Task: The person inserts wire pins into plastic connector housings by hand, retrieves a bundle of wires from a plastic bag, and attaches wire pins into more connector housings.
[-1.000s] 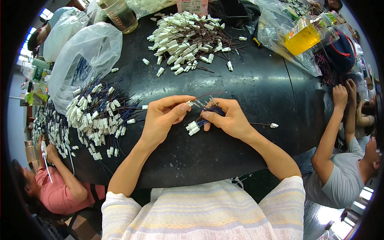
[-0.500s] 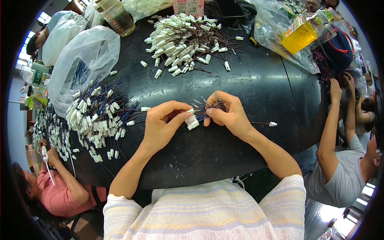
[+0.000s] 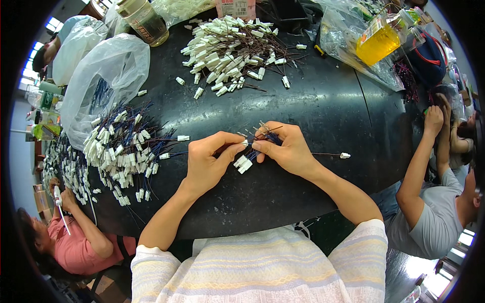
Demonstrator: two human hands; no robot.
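Observation:
A small white plastic connector [image 3: 245,143] is pinched between the thumb and fingertips of my left hand [image 3: 212,157]. Close against it, my right hand [image 3: 284,147] is closed on a bundle of thin dark wires [image 3: 273,137], whose bare metal ends stick up past the fingers. Below my fingertips, more white connectors [image 3: 243,164] hang on blue wires from the bundle. Whether a wire end sits inside the pinched connector is too small to tell. Right of my wrist lies a lone connector [image 3: 345,155] on a brown wire.
Wired connectors form a heap [image 3: 118,144] at left and another heap [image 3: 227,50] at the far middle of the black table [image 3: 303,202]. A clear plastic bag [image 3: 108,65], a bottle [image 3: 144,22] and a yellow-liquid bottle [image 3: 376,45] stand beyond. People work at both sides.
My right hand has shifted slightly left, toward my left fingertips. The hanging connectors now dangle apart from my left fingers, which pinch one connector. At right, a co-worker's hand has moved.

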